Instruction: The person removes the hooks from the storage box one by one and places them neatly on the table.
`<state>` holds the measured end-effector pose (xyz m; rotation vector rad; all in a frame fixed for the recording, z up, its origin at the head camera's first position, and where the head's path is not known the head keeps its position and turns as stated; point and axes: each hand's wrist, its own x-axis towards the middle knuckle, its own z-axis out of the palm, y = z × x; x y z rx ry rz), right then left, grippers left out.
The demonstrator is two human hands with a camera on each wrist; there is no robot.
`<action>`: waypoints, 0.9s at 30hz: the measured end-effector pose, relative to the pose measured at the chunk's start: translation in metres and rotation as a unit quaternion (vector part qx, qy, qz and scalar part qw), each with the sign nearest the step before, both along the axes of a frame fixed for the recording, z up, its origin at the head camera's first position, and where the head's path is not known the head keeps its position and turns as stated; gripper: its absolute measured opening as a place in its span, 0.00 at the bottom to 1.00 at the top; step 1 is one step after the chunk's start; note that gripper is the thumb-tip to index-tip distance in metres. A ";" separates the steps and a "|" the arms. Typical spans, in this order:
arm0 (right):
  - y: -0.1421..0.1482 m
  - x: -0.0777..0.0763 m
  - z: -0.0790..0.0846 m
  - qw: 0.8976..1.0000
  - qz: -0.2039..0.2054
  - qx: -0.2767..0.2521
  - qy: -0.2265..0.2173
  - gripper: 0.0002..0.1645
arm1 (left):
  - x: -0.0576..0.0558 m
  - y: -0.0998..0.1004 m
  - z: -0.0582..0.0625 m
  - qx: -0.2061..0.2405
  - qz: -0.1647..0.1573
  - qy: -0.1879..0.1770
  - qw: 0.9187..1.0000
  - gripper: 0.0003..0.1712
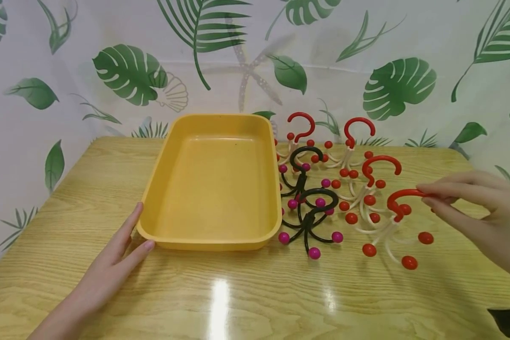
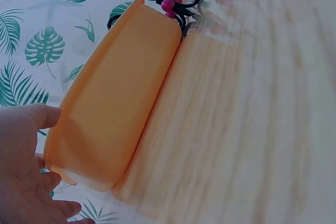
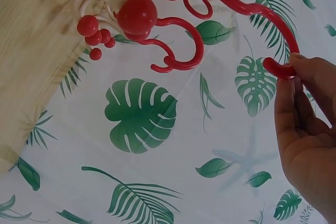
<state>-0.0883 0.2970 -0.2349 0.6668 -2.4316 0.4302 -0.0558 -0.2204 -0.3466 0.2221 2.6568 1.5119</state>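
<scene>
My left hand (image 1: pixel 110 264) is at the near left corner of a yellow plastic tray (image 1: pixel 210 246). Its thumb touches the front side and its fairly straight fingers reach along the left; in the left wrist view the thumb lies at the tray's edge (image 2: pixel 118 87). Between thumb and fingertips, my right hand (image 1: pixel 488 212) pinches the tip of the red hook of a multi-arm hanger (image 1: pixel 401 200). White arms with red balls spread below the hook. The right wrist view shows the pinched hook end (image 3: pixel 281 71) close up.
Just left of the held hanger stand more red-hooked ones, including a near one (image 1: pixel 381 160) and a far one (image 1: pixel 361 121). Black hangers with magenta balls (image 1: pixel 309 222) stand against the tray's right side. Behind the wooden table (image 1: pixel 152 293) is a leaf-patterned backdrop (image 1: pixel 323 61).
</scene>
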 end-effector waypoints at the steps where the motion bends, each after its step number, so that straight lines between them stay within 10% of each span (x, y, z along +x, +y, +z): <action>1: -0.001 0.000 0.000 1.000 0.003 0.002 0.000 0.12 | 0.000 0.000 0.000 0.000 0.000 0.001 1.000 0.41; 3: -0.002 0.000 -0.002 1.000 0.010 0.005 0.003 0.08 | -0.001 0.000 -0.001 0.000 0.000 0.002 1.000 0.41; 10: -0.005 -0.003 -0.009 1.000 0.023 0.014 0.013 0.41 | -0.002 -0.001 -0.001 -0.004 -0.002 0.005 1.000 0.41; 19: -0.004 -0.004 -0.017 1.000 0.011 0.027 -0.002 0.25 | -0.001 -0.001 -0.001 -0.003 -0.001 0.010 1.000 0.41; 27: -0.003 -0.005 -0.021 0.999 0.014 0.033 0.006 0.39 | 0.000 0.000 -0.002 -0.001 -0.004 0.014 1.000 0.41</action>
